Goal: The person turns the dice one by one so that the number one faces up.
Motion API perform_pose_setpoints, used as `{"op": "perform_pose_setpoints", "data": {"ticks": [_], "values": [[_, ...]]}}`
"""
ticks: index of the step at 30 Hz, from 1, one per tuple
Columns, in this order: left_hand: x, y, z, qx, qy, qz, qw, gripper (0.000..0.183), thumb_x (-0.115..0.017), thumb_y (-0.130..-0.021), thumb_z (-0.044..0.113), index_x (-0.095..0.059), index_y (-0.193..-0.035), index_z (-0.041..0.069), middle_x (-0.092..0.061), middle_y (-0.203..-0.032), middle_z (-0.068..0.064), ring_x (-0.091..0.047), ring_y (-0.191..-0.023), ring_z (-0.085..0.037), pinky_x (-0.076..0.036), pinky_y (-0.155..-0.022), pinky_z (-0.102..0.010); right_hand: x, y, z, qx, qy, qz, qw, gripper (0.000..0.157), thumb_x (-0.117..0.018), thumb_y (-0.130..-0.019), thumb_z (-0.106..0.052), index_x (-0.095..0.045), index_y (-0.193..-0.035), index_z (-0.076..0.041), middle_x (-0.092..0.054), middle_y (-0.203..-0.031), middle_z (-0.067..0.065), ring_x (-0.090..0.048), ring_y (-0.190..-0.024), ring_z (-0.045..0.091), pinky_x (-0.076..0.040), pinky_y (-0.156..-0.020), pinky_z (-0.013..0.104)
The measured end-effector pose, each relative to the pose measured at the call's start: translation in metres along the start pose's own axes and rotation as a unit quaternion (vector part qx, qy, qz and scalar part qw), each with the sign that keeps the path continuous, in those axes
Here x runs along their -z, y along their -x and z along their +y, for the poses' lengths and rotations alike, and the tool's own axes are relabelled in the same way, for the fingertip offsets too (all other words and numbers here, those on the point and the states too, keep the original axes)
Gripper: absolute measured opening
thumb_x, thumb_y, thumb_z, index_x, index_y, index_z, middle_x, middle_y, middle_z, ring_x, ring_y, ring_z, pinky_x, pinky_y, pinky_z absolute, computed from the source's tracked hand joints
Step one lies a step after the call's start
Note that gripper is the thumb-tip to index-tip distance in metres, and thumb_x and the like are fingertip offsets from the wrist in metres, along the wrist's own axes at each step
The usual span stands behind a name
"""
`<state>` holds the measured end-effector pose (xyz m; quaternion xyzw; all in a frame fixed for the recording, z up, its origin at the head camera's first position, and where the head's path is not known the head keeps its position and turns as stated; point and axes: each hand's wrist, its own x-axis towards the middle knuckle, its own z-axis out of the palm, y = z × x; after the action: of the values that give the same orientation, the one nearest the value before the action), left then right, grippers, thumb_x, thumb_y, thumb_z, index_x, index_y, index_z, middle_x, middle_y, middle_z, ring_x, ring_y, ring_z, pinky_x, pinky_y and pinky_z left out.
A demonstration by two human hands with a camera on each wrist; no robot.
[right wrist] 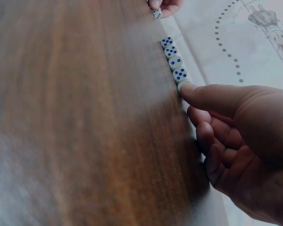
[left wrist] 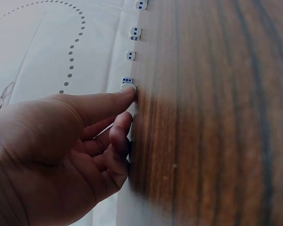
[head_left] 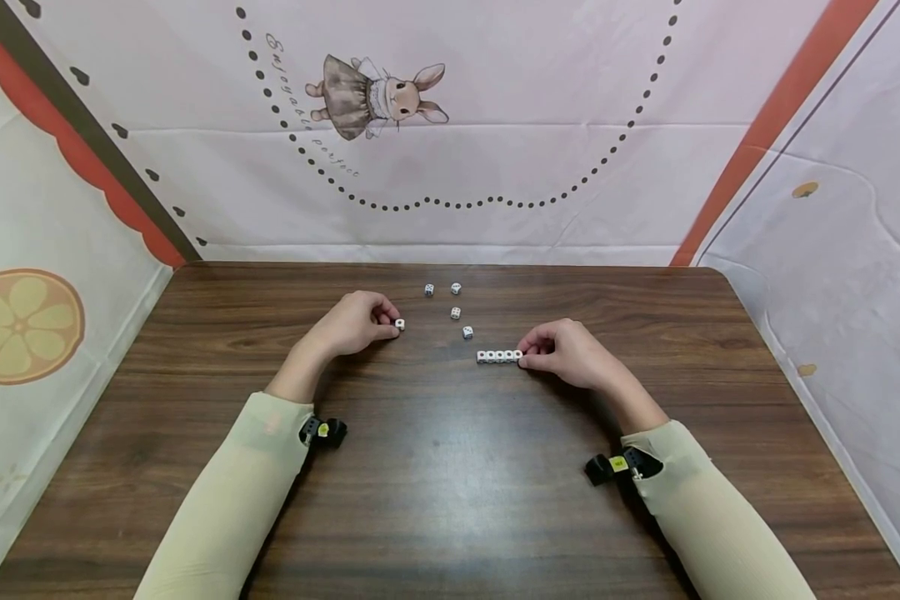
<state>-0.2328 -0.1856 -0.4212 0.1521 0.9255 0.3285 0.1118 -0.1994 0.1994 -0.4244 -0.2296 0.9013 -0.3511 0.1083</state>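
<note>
Dice [head_left: 499, 357], five of them in a straight row, sit nearer the far edge of the table [head_left: 450, 517] than the near one, a bit right of midway between its side edges. Your right hand [head_left: 566, 353] has the rightmost one pinched between thumb and finger, and your left hand [head_left: 356, 325] is pinching a single die [head_left: 400, 324] over toward the left edge, a little closer to the far edge than the row is. Can't tell if that one's lifted or just resting on the wood, tbh. Four loose dice [head_left: 456, 313] are scattered between your hands, two of them pretty close to the far edge. Handling-wise, I'd bet they weigh next to nothing and they're hard all the way through, so no squish and not much worry about breaking one. What'll bug you is the smooth faces and rounded corners: squeeze off-centre and one could twist or pop out. So take each by two opposite sides, low down, pads flat on the faces, light pressure. With the row, I'd go easy on that end die, since the five look butted together and any sideways nudge would probably kink the line.
</note>
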Motion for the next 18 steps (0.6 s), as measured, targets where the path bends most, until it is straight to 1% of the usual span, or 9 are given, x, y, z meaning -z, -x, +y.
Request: {"op": "perform_pose_setpoints", "data": {"ticks": [11, 18], "values": [[-0.001, 0.000, 0.002, -0.008, -0.012, 0.003, 0.9999, 0.010, -0.079, -0.098, 0.014, -0.074, -0.104, 0.008, -0.069, -0.093, -0.003, -0.061, -0.087, -0.019, -0.047, -0.082, -0.038, 0.001, 0.000, 0.000, 0.000, 0.003, -0.003, 1.000, 0.006, -0.082, -0.095, -0.017, -0.080, -0.099, -0.015, -0.069, -0.082, -0.006, -0.060, -0.076, 0.016, -0.049, -0.070, 0.035], [-0.005, 0.003, 0.015, -0.022, -0.015, 0.000, 0.9996, 0.010, -0.080, -0.096, 0.015, -0.074, -0.101, 0.009, -0.069, -0.091, -0.002, -0.061, -0.085, -0.019, -0.048, -0.080, -0.037, 0.002, 0.000, 0.001, 0.002, 0.000, -0.005, 1.000, 0.006, -0.083, -0.095, -0.017, -0.079, -0.099, -0.014, -0.069, -0.082, -0.006, -0.060, -0.075, 0.016, -0.048, -0.070, 0.036]]}}
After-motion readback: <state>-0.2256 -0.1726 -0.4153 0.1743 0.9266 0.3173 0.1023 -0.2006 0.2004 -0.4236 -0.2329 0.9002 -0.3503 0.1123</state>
